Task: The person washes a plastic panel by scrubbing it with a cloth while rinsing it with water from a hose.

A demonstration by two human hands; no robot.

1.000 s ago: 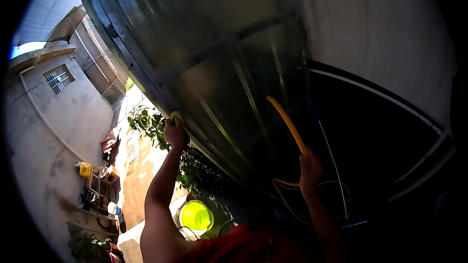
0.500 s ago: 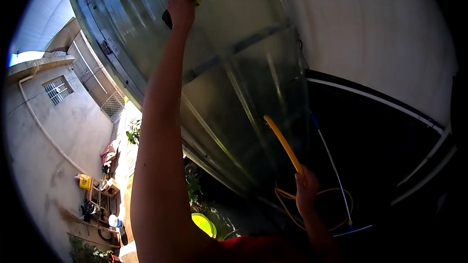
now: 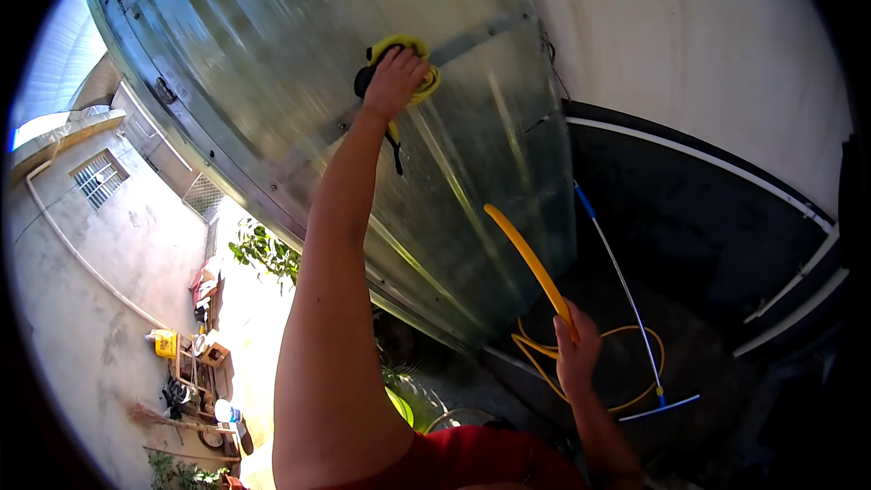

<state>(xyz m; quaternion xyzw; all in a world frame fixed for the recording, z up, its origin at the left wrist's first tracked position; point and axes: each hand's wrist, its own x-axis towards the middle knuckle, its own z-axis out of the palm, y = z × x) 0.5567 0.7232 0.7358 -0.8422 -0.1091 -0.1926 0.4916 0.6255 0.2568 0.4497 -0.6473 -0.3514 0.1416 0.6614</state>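
Note:
A yellow and black cloth (image 3: 419, 82) is pressed against the ribbed translucent panel (image 3: 272, 45) by my left hand (image 3: 396, 83), near the dark metal crossbar (image 3: 476, 39). One black end of the cloth hangs below the hand. Lower and to the right, my right hand (image 3: 578, 345) is wrapped round a yellow hose (image 3: 526, 252), whose free end points up and left towards the panel. No water can be made out at its tip.
A squeegee with a long pole (image 3: 626, 290) leans at the right, by the coiled hose on the dark floor. A white pipe (image 3: 699, 159) crosses the right wall. Lower left are a yellow container (image 3: 166, 343), a shelf and plants; a green bucket (image 3: 399, 406) is partly hidden.
My left hand went from the panel's lower left edge up to its top, then down and right to the crossbar with the cloth. My right hand still holds the hose, slightly lower in view.

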